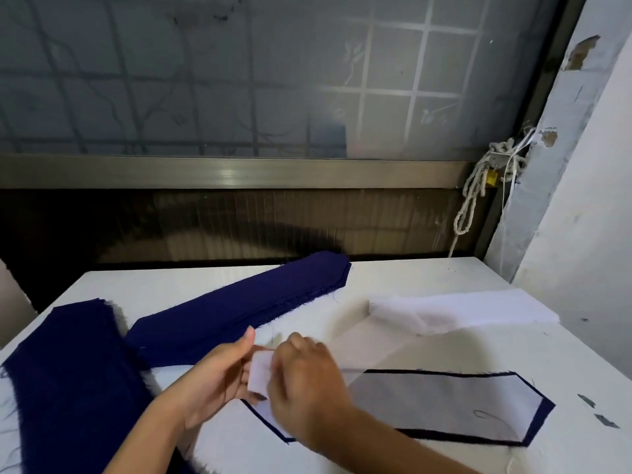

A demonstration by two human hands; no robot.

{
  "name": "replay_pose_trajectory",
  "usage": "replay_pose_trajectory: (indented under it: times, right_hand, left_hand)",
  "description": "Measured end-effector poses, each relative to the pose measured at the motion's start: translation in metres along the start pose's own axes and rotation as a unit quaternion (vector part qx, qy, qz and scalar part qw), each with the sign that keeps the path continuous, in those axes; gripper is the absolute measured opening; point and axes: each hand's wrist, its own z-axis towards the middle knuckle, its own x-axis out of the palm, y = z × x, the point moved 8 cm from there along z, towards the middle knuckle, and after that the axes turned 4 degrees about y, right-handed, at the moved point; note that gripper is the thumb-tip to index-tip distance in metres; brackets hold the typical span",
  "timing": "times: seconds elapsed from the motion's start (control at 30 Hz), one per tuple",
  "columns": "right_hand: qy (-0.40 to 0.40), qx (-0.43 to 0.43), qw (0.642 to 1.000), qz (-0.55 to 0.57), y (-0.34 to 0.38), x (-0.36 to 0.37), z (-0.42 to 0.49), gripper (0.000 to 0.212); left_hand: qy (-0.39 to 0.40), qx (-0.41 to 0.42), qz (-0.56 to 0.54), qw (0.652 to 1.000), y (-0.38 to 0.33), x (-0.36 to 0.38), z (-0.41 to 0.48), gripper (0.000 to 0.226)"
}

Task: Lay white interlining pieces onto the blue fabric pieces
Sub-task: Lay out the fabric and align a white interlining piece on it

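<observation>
A blue fabric piece lies flat at the front right of the white table, and a white interlining piece covers it so that only a dark border shows. My left hand and my right hand meet above its left end. Both pinch the end of a second, sheer interlining strip that trails up and right, blurred by motion. A stack of long blue pieces lies diagonally behind the hands. A pile of white interlining sits at the right rear.
Another stack of blue fabric lies at the left front corner. A window with a metal frame runs behind the table. A white wall closes the right side, with knotted cord hanging at the corner. Small scraps lie at right.
</observation>
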Motion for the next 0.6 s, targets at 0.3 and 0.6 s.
replay_pose_trajectory:
  times: [0.3, 0.6]
  right_hand:
    - [0.005, -0.050, 0.997, 0.052, -0.018, 0.007, 0.013, 0.039]
    - [0.161, 0.056, 0.980, 0.102, -0.109, -0.038, -0.002, 0.030]
  left_hand:
    - [-0.044, 0.036, 0.095, 0.994, -0.007, -0.003, -0.005, 0.047]
    - [-0.075, 0.033, 0.073, 0.994, -0.007, -0.017, -0.007, 0.047]
